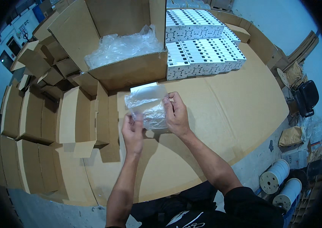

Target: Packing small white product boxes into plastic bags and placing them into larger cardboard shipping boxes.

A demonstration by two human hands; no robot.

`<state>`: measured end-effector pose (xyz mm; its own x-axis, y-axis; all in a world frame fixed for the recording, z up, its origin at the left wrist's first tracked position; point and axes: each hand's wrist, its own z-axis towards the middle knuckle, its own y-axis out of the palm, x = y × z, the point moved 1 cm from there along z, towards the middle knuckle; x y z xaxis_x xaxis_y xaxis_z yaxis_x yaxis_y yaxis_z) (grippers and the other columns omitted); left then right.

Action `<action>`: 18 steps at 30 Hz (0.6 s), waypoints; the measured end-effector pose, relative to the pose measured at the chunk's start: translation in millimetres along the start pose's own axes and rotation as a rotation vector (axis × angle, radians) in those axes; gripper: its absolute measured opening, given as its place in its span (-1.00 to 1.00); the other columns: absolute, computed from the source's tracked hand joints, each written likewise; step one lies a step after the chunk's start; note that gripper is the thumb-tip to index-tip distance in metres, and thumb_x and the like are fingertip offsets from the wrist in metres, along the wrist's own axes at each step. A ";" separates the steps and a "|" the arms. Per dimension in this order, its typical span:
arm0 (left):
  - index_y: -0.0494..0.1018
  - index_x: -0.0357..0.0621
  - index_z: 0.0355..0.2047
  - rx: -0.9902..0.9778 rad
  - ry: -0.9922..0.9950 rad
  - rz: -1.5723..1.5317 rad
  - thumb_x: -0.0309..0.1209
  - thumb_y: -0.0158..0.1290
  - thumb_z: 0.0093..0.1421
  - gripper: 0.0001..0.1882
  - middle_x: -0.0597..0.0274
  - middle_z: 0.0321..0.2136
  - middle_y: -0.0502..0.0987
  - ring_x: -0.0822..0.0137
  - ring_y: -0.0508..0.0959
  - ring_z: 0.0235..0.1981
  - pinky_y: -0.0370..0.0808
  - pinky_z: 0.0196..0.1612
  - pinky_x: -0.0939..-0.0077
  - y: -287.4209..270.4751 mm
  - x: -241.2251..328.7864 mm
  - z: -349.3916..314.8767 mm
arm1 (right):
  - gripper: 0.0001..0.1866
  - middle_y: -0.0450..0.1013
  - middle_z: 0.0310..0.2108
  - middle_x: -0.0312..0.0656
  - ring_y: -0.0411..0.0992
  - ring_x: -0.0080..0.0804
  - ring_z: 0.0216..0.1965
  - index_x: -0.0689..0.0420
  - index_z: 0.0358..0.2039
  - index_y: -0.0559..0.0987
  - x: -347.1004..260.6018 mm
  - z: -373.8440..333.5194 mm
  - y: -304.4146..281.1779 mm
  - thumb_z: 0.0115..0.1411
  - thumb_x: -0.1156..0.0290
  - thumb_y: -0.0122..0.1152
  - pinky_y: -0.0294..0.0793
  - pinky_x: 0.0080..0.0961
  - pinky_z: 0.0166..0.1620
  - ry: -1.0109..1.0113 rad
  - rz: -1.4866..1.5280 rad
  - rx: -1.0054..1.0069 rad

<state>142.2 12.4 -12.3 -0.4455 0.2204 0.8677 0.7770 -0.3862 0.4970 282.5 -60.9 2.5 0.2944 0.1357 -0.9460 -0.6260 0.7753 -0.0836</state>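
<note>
Between my hands, over the cardboard-covered table, is a crinkled clear plastic bag (151,114). The thumb of my right hand (178,116) presses on its right edge, with the fingers closed behind it. At the lower left edge of the bag is my left hand (132,135). Its fingertips are smeared by motion, so whether they grip the plastic cannot be made out. A flat white piece (142,87) shows at the top edge of the bag. Whether it lies inside or behind the plastic is unclear.
An open carton (130,72) holding clear plastic bags (126,47) stands ahead. Right of it are stacked small white boxes (206,57). Several open cartons (79,114) line the left side. White cable spools (274,176) and a dark chair (308,97) are at the right, beyond the table (236,114).
</note>
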 end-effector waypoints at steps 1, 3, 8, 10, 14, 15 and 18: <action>0.40 -0.21 -0.01 -0.061 0.038 0.171 -0.33 0.02 0.42 -0.76 0.40 -0.37 0.49 0.62 0.43 -0.37 0.40 -0.33 0.68 0.7 -1.8 -0.5 | -0.85 0.36 -0.65 -0.27 0.29 -0.62 -0.59 0.22 -0.22 0.40 -0.3 -0.4 0.1 0.43 0.39 -0.01 0.28 -0.51 -0.50 0.002 -0.005 0.000; 0.48 -0.22 -0.14 -0.071 0.072 0.320 -0.35 0.05 0.40 -0.82 0.42 -0.41 0.51 0.64 0.42 -0.42 0.37 -0.36 0.68 6.6 1.5 -1.9 | -0.83 0.39 -0.65 -0.16 0.38 -0.52 -0.60 0.23 -0.23 0.41 -1.8 -0.9 -0.2 0.41 0.38 0.01 0.34 -0.42 -0.49 0.003 -0.010 0.001; 0.46 -0.21 -0.17 -0.014 0.177 0.465 -0.36 0.03 0.41 -0.84 0.43 -0.48 0.48 0.66 0.38 -0.45 0.30 -0.40 0.72 -5.1 2.6 7.9 | -0.82 0.37 -0.68 -0.18 0.34 -0.51 -0.64 0.22 -0.23 0.42 -4.0 1.5 -5.7 0.42 0.36 0.01 0.31 -0.40 -0.52 0.022 -0.110 0.024; 0.46 -0.22 -0.18 -0.018 0.209 0.481 -0.36 0.03 0.41 -0.84 0.42 -0.50 0.47 0.67 0.37 -0.46 0.28 -0.41 0.72 -9.3 7.9 8.7 | -0.82 0.36 -0.69 -0.18 0.33 -0.52 -0.65 0.22 -0.23 0.42 -8.3 -1.2 -2.2 0.42 0.36 0.01 0.30 -0.41 -0.52 0.017 -0.110 0.031; 0.46 -0.22 -0.18 -0.007 0.158 0.541 -0.33 0.03 0.41 -0.81 0.43 -0.47 0.47 0.66 0.36 -0.46 0.29 -0.41 0.71 -18.8 19.4 8.6 | -0.81 0.31 -0.71 -0.20 0.30 -0.54 -0.66 0.22 -0.22 0.41 -7.3 -4.0 0.7 0.43 0.34 0.00 0.28 -0.42 -0.53 0.018 -0.069 0.021; 0.46 -0.23 -0.18 -0.006 0.131 0.536 -0.32 0.03 0.41 -0.80 0.42 -0.45 0.48 0.66 0.37 -0.46 0.30 -0.40 0.72 -20.5 19.8 8.7 | -0.81 0.31 -0.71 -0.20 0.30 -0.54 -0.66 0.22 -0.22 0.41 -6.4 -4.5 0.7 0.43 0.34 0.00 0.28 -0.42 -0.53 0.017 -0.068 0.019; 0.48 -0.22 -0.16 0.021 0.228 0.441 -0.30 0.03 0.41 -0.78 0.41 -0.40 0.50 0.64 0.39 -0.46 0.32 -0.42 0.74 -18.4 18.9 13.2 | -0.82 0.30 -0.71 -0.22 0.28 -0.55 -0.66 0.22 -0.22 0.41 -5.5 -5.7 0.9 0.42 0.36 0.01 0.27 -0.44 -0.54 0.058 -0.015 -0.023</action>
<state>125.3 35.5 -5.1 -0.1567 -0.1620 0.9743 0.9210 -0.3802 0.0849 276.2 -64.4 5.8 0.2621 0.0875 -0.9611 -0.6385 0.7625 -0.1047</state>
